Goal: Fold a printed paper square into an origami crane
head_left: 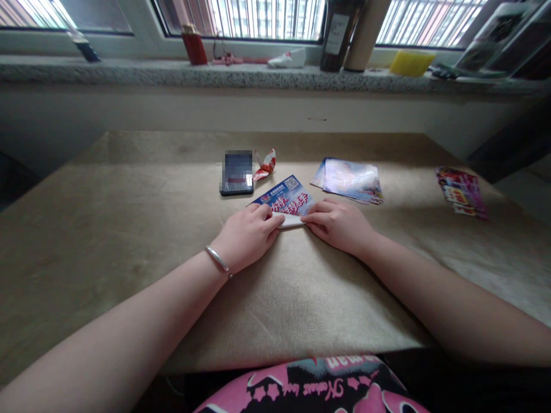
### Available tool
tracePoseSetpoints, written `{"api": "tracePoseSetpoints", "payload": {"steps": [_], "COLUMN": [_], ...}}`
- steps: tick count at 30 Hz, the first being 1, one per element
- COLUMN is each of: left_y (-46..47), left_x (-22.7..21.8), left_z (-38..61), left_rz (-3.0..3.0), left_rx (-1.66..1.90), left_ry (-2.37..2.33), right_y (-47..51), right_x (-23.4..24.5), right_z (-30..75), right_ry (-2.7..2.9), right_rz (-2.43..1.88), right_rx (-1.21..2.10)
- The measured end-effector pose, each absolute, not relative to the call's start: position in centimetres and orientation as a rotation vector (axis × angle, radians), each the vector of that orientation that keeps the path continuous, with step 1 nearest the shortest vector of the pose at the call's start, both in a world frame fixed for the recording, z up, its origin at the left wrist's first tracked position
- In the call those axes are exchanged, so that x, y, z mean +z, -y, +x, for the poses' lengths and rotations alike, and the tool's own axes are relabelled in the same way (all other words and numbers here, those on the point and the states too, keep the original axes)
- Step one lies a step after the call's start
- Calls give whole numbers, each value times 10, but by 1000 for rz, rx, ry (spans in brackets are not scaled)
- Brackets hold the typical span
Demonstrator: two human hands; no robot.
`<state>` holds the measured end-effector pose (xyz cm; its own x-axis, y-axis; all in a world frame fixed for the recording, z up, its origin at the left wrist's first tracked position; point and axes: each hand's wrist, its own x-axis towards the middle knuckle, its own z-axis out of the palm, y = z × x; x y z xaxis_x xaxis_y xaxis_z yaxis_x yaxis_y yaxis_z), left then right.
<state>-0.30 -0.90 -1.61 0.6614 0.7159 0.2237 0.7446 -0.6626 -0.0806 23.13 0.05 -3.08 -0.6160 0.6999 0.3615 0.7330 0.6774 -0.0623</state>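
A blue printed paper sheet (279,195), with red-and-white lettering and a QR code, lies on the table between both hands. Its near edge is folded over and shows white. My left hand (249,232), with a silver bangle at the wrist, pinches the left part of that fold. At the fold's right end, the fingers of my right hand (340,223) press together on the paper. Just behind the sheet stands a small red-and-white folded paper piece (266,164), beside a dark phone-like device (237,173) whose screen is blurred out.
To the right lies a stack of blue printed sheets (353,179), and farther right a fanned pile of pink-purple printed papers (462,192). Behind the table, a granite windowsill (150,74) holds a red bottle (194,46), a dark bottle (336,37) and a yellow object (412,63).
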Motion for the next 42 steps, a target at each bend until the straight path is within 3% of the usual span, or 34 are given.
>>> {"api": "tracePoseSetpoints", "payload": {"steps": [42], "left_y": [17], "left_x": [-16], "left_z": [7], "left_rz": [-2894], "left_rx": [-199], "left_ry": [1105], "right_y": [-2], "right_x": [-29], "right_z": [229], "right_ry": [2617], "right_rz": [-924], "right_rx": [-66]}}
